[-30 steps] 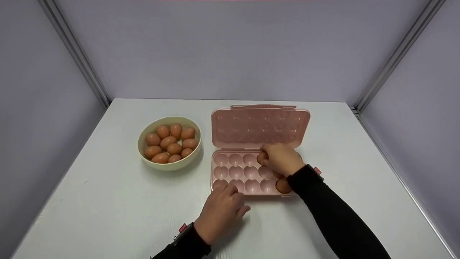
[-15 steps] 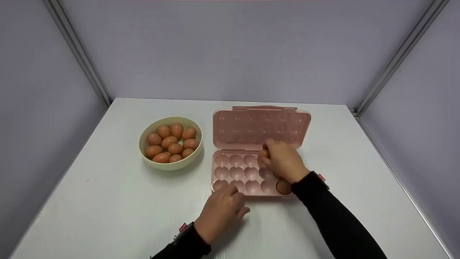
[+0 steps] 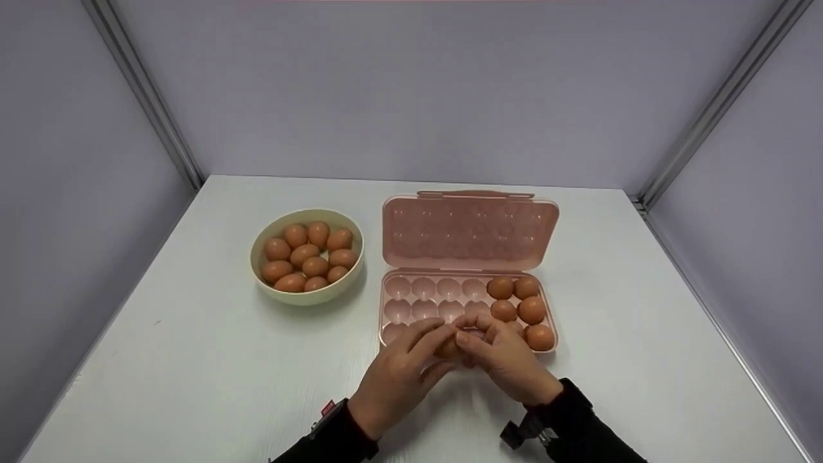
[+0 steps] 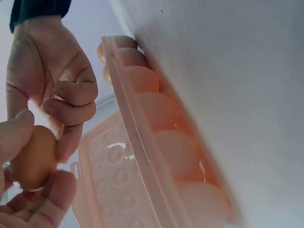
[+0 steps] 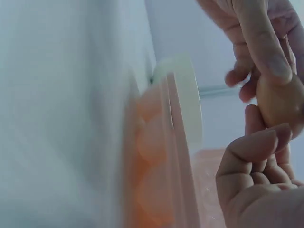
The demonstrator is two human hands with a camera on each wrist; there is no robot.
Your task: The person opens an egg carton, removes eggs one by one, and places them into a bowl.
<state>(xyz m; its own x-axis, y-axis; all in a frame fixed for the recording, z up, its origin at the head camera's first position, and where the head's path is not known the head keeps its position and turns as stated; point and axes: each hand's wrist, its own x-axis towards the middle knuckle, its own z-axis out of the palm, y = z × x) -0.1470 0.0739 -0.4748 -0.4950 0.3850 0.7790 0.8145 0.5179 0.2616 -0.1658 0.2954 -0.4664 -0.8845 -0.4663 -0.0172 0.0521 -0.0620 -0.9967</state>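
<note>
Both hands meet at a brown egg [image 3: 447,349] over the front edge of the pink egg box [image 3: 381,308]. My left hand [image 3: 398,373] pinches the egg between thumb and fingers; the left wrist view shows this egg [image 4: 37,159] plainly. Thumb and fingers of my right hand [image 3: 511,366] also hold the egg, from the right side, as the right hand [image 5: 261,175] shows in its own wrist view. Several brown eggs [image 3: 532,310] sit in the two right-hand columns of the box; one is partly hidden by the right hand. The hinged lid [image 3: 469,235] stands raised behind.
To the left of the box is a pale cream bowl [image 3: 257,286] with several brown eggs [image 3: 305,256] in it. Everything stands on a white table [image 3: 212,366]. Grey panels [image 3: 411,90] enclose it at the back and sides.
My right hand has lifted an egg from the back row, fourth column, and brought it forward to my left hand. My left fingers, earlier at the box's front edge, now hold that egg too.
</note>
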